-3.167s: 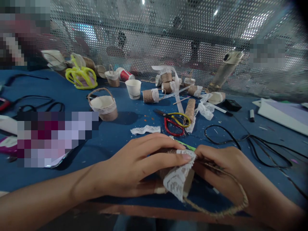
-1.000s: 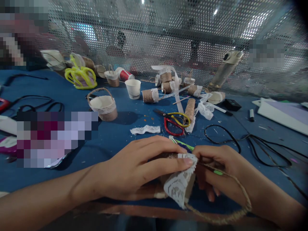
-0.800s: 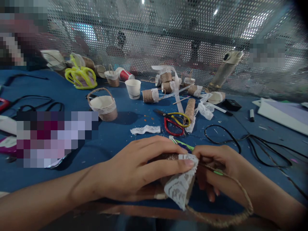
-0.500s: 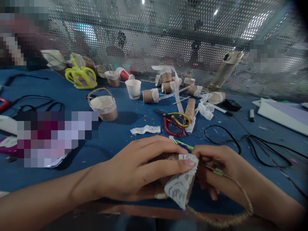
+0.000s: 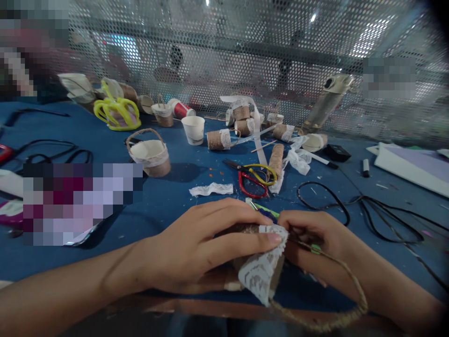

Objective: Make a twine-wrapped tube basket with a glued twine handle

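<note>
My left hand (image 5: 206, 243) wraps over a small twine-wrapped cup basket (image 5: 259, 276) with white lace round its rim, tipped on its side at the table's near edge. My right hand (image 5: 315, 238) is closed at the basket's open end, fingertips at the rim where one end of the twine handle (image 5: 359, 285) meets it; the exact pinch is partly hidden. That handle loops out over the right hand and back to the rim's lower side, with a green bit on it. Just beyond both hands lies a blue and green item (image 5: 268, 213), partly covered by fingers.
Scissors (image 5: 254, 178) with red and yellow handles, a lace strip (image 5: 211, 189) and a twine roll (image 5: 276, 161) lie ahead. A finished basket (image 5: 150, 157), a white cup (image 5: 193, 130) and several small baskets stand farther back. Black cables (image 5: 372, 210) lie right; perforated metal (image 5: 217, 56) borders the back.
The lower fingers of my right hand have shifted slightly inward at the basket's open end. My left hand keeps its grip; the view has moved a touch.
</note>
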Tool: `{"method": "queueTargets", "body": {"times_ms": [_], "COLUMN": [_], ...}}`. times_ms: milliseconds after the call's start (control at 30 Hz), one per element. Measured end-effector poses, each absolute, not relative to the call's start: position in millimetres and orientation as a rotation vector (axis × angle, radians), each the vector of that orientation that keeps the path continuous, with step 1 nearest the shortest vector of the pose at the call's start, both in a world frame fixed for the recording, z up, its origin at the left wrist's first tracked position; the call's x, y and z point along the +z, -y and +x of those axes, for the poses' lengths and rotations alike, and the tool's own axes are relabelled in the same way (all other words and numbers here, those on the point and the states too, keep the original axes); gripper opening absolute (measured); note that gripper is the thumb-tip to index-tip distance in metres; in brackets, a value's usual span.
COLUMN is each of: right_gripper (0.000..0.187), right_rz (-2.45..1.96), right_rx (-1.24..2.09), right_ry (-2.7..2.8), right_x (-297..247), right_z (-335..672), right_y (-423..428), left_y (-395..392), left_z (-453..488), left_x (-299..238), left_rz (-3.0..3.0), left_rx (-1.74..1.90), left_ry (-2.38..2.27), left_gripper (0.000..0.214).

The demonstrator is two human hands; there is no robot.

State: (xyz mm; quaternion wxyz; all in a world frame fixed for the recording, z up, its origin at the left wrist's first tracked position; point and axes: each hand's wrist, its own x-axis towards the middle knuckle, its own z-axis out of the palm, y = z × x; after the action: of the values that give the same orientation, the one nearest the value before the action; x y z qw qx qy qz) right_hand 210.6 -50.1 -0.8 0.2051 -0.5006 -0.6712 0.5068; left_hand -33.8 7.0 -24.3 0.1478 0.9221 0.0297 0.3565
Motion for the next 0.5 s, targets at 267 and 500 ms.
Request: {"method": "queueTargets", "body": {"times_ms": [267, 500], "right_gripper": [0.023, 0.031], "right_rz": [-1.403, -1.399], "right_rx": [1.453, 1.502], "right_ry": [1.820, 1.752], "right_x": [1.5, 0.1], "right_z": [209.3, 208.0], "right_y": [51.1, 50.0], "left_y": [-7.3, -9.6], "left_z": [-35.1, -37.1], "left_x": [-26.1, -21.7], "left_rz": [2.611, 2.564], "left_rx": [1.016, 0.980], "left_ry": [-0.063, -0.068], "left_gripper": [0.040, 0.041]}}
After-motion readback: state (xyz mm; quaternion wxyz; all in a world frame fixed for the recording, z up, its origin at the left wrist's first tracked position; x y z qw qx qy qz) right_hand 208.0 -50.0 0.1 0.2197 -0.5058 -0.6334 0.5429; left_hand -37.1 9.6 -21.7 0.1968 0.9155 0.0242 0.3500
